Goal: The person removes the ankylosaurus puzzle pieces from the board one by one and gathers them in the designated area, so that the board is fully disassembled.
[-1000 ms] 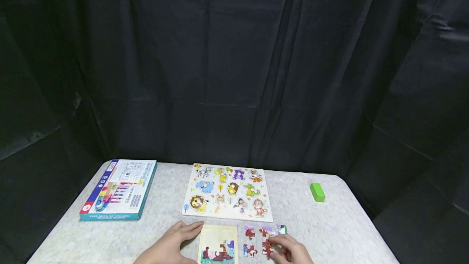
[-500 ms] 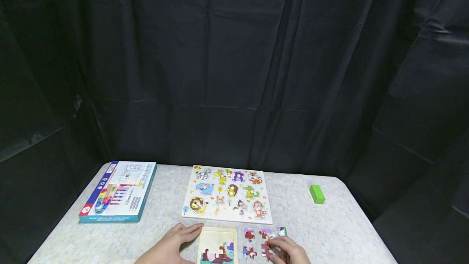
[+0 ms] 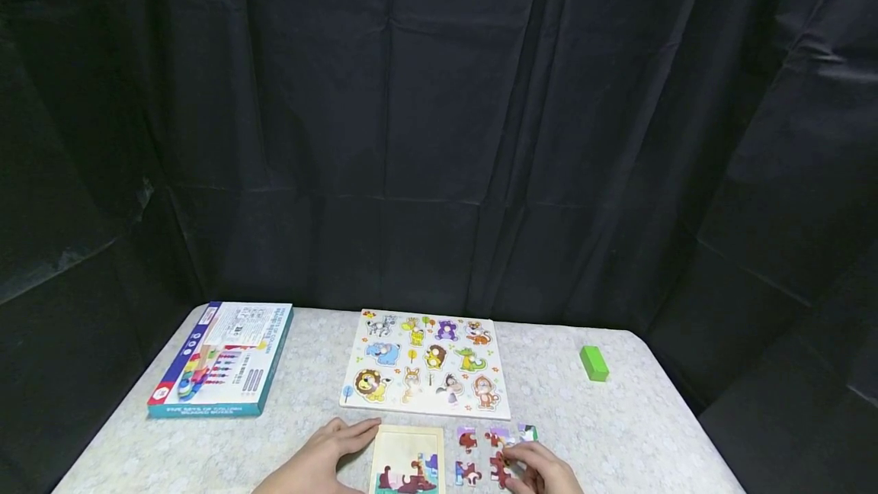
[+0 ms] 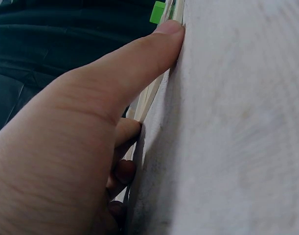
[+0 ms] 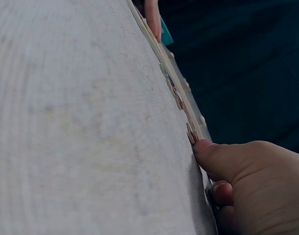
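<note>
A small wooden puzzle tray (image 3: 405,439) lies at the table's front, its lower part filled with picture pieces. My left hand (image 3: 321,460) rests along its left side, index finger at the top left corner; in the left wrist view the thumb (image 4: 154,46) touches the edge. To the tray's right lie loose jigsaw pieces: a purple and red one (image 3: 467,439), one with blue and red (image 3: 469,473), and others behind. My right hand (image 3: 545,469) pinches a dark red jigsaw piece (image 3: 498,468) down at the table, fingers curled, partly covering it.
Behind the tray lies a white animal peg puzzle board (image 3: 430,364). A boxed toy set (image 3: 222,360) is at the left, a green block (image 3: 594,364) at the right. Black curtain (image 3: 439,136) hangs behind the table.
Things sit slightly lower in the head view after a small tilt of it. Both hands keep almost the same places; the right fingers stay at the dark red piece.
</note>
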`<state>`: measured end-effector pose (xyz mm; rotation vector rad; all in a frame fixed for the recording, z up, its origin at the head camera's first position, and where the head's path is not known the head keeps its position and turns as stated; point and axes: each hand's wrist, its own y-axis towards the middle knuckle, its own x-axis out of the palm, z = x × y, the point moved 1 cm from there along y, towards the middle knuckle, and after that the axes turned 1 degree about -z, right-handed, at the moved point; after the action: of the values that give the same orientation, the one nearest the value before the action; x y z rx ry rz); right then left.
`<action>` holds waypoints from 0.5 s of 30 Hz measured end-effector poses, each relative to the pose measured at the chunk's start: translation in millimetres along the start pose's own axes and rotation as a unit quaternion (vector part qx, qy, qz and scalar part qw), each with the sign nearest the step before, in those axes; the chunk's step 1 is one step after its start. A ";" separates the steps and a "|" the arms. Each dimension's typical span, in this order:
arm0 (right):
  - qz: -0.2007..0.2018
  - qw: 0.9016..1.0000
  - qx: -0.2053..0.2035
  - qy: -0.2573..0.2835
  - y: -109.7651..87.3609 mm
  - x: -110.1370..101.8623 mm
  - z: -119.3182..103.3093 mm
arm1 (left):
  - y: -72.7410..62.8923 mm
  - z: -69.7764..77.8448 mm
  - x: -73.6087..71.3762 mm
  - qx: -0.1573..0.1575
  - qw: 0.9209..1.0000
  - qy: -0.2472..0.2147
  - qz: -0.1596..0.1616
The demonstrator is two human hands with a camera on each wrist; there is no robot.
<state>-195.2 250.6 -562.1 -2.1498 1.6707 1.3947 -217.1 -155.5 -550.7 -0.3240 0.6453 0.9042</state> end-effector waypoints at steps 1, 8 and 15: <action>-0.001 1.000 0.002 0.000 0.4 -0.2 0.1 | -0.2 0.3 -0.2 0.000 1.000 -0.001 0.000; -0.016 1.000 0.022 0.013 1.1 -1.5 0.6 | -0.6 2.8 -0.7 0.007 1.000 -0.004 0.002; -0.001 1.000 -0.006 0.026 -0.2 -1.0 3.5 | 1.1 0.9 0.7 0.007 1.000 -0.002 0.003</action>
<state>-197.1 253.3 -563.5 -2.2122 1.6826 1.3619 -217.3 -153.9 -550.5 -0.3087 0.6487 0.9054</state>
